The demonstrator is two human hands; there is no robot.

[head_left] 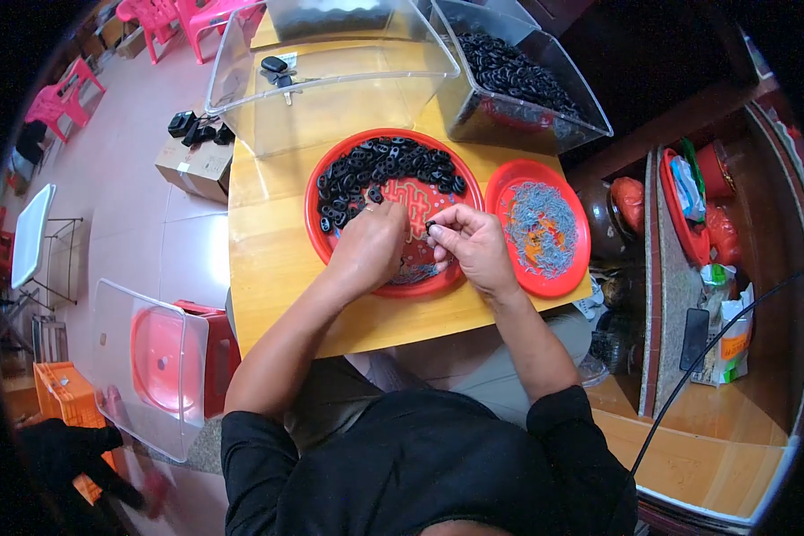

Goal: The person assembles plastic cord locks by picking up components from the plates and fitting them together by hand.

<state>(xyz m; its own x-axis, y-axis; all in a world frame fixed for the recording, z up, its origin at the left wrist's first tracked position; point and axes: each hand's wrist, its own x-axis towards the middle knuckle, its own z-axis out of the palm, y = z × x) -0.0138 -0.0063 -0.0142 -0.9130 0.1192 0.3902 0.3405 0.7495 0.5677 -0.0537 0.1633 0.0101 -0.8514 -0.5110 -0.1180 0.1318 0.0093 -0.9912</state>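
My left hand (372, 247) and my right hand (470, 243) meet over the near half of a large red plate (314, 202) on a wooden table (268, 268). Between thumb and finger, my right hand pinches a small black plastic piece (431, 227). My left hand's fingers are curled close to that piece, and what they hold is hidden. Several black plastic pieces (375, 170) lie heaped on the plate's far half. A smaller red plate (581, 234) to the right holds a pile of small grey metal parts (536, 223).
A clear plastic bin (330, 80) with a key fob stands at the table's back. Another clear bin (527, 89) full of black pieces sits back right. A clear bin over a red stool (156, 357) stands on the floor left. Pink chairs (161, 22) are far left.
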